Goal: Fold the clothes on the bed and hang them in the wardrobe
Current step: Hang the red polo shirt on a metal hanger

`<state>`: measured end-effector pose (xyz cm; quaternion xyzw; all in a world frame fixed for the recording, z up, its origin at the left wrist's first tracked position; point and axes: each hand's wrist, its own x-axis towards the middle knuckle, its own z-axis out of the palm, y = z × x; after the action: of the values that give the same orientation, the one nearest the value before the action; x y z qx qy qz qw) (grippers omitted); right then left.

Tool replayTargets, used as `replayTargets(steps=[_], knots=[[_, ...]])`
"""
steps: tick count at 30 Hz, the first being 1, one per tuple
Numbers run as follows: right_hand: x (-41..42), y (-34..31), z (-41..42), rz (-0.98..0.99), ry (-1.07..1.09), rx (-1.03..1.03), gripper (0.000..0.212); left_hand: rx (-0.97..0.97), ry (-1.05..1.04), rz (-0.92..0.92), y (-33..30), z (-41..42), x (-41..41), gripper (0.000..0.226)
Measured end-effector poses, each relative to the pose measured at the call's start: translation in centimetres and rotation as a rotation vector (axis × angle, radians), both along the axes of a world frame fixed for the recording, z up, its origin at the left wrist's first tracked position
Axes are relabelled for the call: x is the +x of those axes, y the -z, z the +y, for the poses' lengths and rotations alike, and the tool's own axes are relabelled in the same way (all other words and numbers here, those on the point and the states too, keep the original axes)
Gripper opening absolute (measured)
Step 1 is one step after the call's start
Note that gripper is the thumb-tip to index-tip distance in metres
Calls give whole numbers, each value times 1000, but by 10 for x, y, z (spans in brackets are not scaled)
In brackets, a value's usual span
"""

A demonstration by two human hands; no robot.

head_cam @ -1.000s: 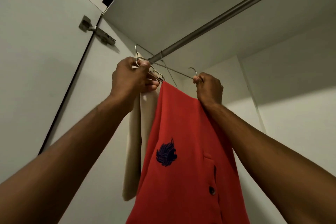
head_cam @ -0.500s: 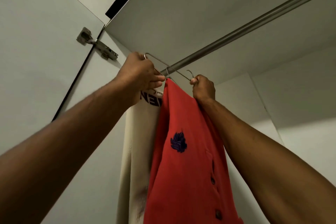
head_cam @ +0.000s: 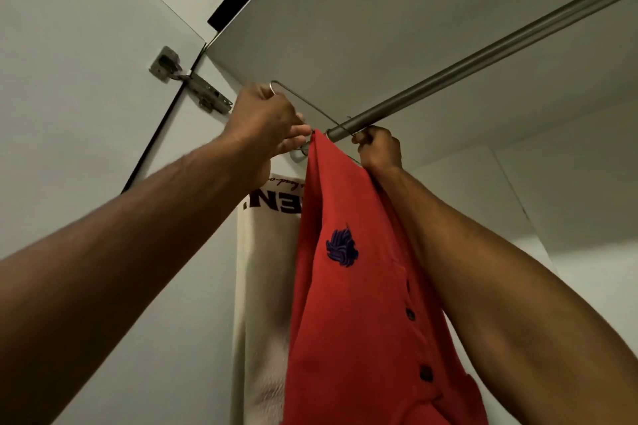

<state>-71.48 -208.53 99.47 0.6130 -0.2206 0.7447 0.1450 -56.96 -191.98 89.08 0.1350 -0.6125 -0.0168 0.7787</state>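
Observation:
A red shirt (head_cam: 362,304) with a dark blue emblem and buttons hangs from a thin wire hanger (head_cam: 303,103) at the left end of the wardrobe rail (head_cam: 483,62). My left hand (head_cam: 266,124) grips the hanger's left end, with the fingers curled at the shirt's top edge. My right hand (head_cam: 379,148) grips the hanger's right end and the shirt's shoulder just below the rail. A cream garment (head_cam: 262,286) with dark letters hangs behind the red shirt, to its left.
The wardrobe's top shelf (head_cam: 379,10) lies close above the rail. The open door (head_cam: 69,79) with its metal hinge (head_cam: 190,79) stands at the left. The white back wall (head_cam: 569,200) stretches to the right, and the rail runs bare that way.
Both hands have risen with the hanger toward the rail's end. The view has tipped and moved closer, and more of the cream garment's lettering shows.

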Motion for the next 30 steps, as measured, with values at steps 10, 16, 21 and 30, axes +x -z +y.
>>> replayTargets(steps=[10, 16, 21, 30], knots=[[2, 21, 13, -27, -3, -50, 24, 4, -2, 13, 15, 2, 5, 13], [-3, 34, 29, -41, 7, -18, 21, 53, -56, 4, 27, 9, 11, 14], [-19, 67, 47, -49, 9, -55, 26, 24, -224, -5, 58, 28, 12, 36], [-36, 187, 92, 193, 110, -127, 38, -111, -1011, -354, 159, 61, -6, 47]])
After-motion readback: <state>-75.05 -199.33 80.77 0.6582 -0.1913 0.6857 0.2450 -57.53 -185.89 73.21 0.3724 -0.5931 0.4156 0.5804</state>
